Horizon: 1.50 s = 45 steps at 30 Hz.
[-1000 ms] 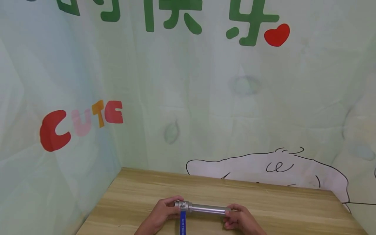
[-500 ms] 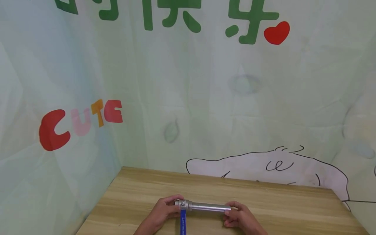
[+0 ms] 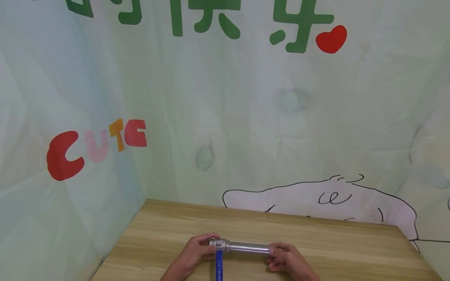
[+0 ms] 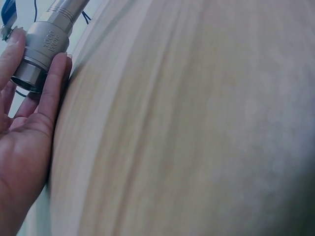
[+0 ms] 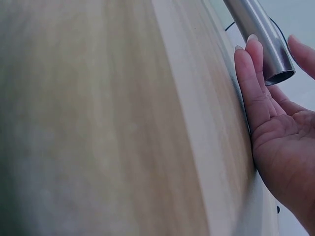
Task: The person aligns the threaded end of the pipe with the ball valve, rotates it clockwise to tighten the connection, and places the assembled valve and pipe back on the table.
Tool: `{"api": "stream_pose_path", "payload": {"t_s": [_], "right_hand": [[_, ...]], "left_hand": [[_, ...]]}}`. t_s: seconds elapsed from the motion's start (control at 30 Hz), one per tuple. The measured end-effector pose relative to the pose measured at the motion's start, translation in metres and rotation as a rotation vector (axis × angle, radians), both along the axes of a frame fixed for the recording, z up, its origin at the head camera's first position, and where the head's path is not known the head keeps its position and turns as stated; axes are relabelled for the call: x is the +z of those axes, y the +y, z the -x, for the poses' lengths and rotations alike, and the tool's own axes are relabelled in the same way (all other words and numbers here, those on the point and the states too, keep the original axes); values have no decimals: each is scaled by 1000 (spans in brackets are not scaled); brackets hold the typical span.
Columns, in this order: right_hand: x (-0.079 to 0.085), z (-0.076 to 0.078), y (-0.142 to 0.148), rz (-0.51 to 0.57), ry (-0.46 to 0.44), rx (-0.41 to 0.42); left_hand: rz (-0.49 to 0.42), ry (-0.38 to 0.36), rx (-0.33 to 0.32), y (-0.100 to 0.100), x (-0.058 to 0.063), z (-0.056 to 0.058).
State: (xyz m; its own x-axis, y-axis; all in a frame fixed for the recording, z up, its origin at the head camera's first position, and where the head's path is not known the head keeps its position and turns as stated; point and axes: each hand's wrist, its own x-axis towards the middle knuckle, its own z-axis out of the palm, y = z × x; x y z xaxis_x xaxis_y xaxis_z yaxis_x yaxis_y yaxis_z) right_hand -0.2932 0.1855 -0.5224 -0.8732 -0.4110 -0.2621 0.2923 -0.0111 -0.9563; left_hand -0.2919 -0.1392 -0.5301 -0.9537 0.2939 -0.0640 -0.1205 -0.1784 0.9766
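A ball valve (image 3: 219,244) of grey metal, with a long blue lever handle (image 3: 219,265) pointing down, is joined to a straight metal pipe (image 3: 247,249). My left hand (image 3: 194,251) grips the valve body, thumb on one side and fingers on the other. In the left wrist view the threaded open end of the ball valve (image 4: 42,56) shows between the fingers. My right hand (image 3: 287,259) is round the pipe's free end, with fingers along it. From the right wrist, the thumb stands slightly off the pipe (image 5: 268,44), and the hollow end is visible.
The wood-grain table (image 3: 183,220) spreads under both hands. Behind it and at the left hang printed cloth walls (image 3: 246,117) with green characters, a red heart (image 3: 331,39) and coloured letters. A line-drawn white figure (image 3: 334,199) is printed along the back edge.
My right hand's fingers have shifted over the pipe's free end, which showed half a second ago and is now covered in the head view. The left hand and valve stay in place.
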Motion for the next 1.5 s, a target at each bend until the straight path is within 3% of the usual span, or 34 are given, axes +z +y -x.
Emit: {"api": "stream_pose_path", "payload": {"t_s": [1.13, 1.5], "right_hand": [[-2, 0, 1, -31, 18, 9], [1, 1, -2, -64, -45, 12]], "left_hand": [[0, 5, -15, 0, -5, 2], [-9, 7, -7, 0, -7, 4]]}}
